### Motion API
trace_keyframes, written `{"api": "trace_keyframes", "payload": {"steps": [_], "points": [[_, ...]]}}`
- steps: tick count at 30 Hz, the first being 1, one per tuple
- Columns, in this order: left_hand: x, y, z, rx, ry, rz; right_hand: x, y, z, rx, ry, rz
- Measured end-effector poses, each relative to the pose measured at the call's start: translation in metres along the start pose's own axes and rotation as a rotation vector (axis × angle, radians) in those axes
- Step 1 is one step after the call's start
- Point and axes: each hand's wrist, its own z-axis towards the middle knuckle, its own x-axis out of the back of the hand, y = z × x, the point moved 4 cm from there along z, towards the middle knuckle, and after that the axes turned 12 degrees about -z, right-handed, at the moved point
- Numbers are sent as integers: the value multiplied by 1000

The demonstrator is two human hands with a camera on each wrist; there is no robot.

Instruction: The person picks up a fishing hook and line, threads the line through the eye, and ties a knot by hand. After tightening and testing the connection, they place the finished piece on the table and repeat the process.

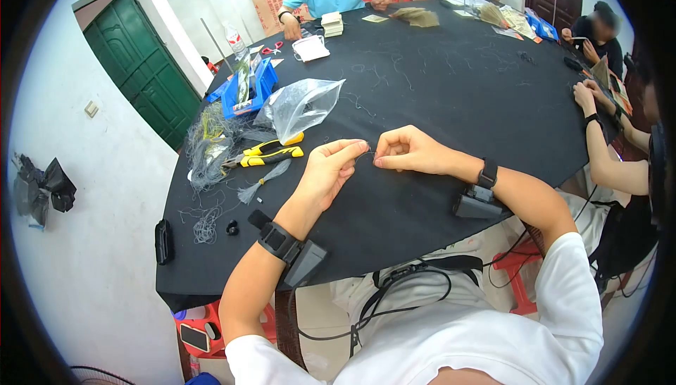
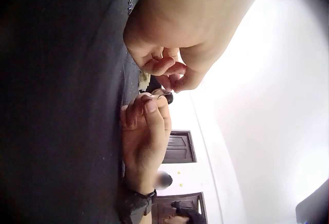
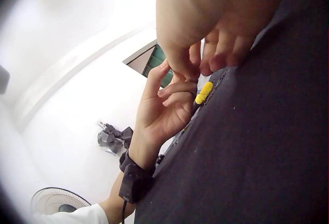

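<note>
Above the black tabletop (image 1: pixel 422 202), the left hand (image 1: pixel 325 174) and right hand (image 1: pixel 419 154) face each other, fingertips close together. In the left wrist view, a thin dark curved strand (image 2: pixel 163 94) shows between the left hand (image 2: pixel 180 26) and the right hand (image 2: pixel 146 136). Thumb and forefinger of each hand pinch at it; its ends are hidden. The right wrist view has the right hand (image 3: pixel 216 18) overlapping the tips of the left hand (image 3: pixel 164 113), and the strand cannot be made out there.
Left of the hands lie yellow-black pliers (image 1: pixel 271 157), a tied grey bundle (image 1: pixel 264 182), tangled threads (image 1: pixel 205 138) and a clear plastic bag (image 1: pixel 299 107). Behind them stands a blue bin (image 1: pixel 260 85). Several people sit around the table; a black case (image 1: pixel 163 241) lies at the left edge.
</note>
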Motion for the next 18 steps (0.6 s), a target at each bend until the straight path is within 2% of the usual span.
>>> {"api": "trace_keyframes", "payload": {"steps": [12, 18], "points": [[8, 4, 2, -74, 54, 194, 3, 0, 0, 89, 75, -13], [9, 6, 2, -113, 64, 289, 6, -2, -1, 127, 156, 74]]}}
